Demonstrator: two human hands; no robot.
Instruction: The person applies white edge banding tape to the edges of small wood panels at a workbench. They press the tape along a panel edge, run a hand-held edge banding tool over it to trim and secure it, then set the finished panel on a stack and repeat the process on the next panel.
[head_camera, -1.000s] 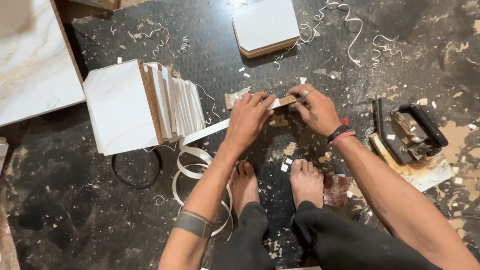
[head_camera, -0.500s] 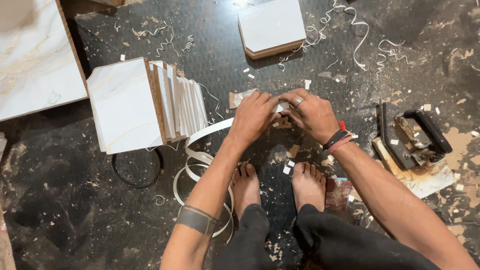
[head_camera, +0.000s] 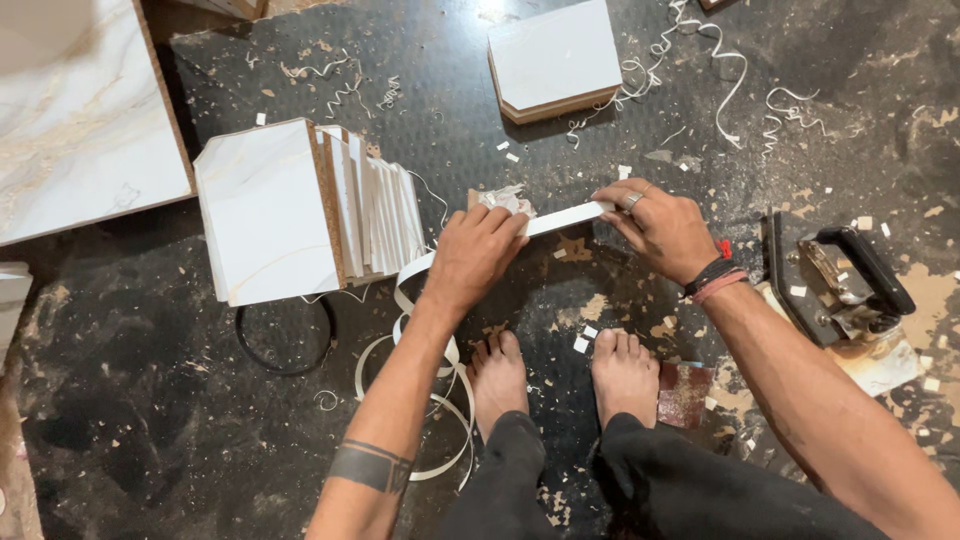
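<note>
Head view, person squatting on a dark floor (head_camera: 120, 420), bare feet visible. Left hand (head_camera: 478, 252) has its fingers closed over a small wooden piece (head_camera: 497, 200) and the white edge-band strip (head_camera: 565, 217), pressing down on both. Right hand (head_camera: 662, 225) pinches the free end of that strip between thumb and fingers, ring on one finger, bands on the wrist. Strip runs taut between the two hands, then trails left and loops down past the left forearm onto the floor.

Just left of the left hand: stack of white-faced panels (head_camera: 300, 215) leaning on edge. Separate white panel (head_camera: 555, 58) lies further up. Large marble-look board (head_camera: 75, 110) at upper left. Clothes iron (head_camera: 840, 285) lies right of the right wrist, apart from it. Shavings and chips litter the floor.
</note>
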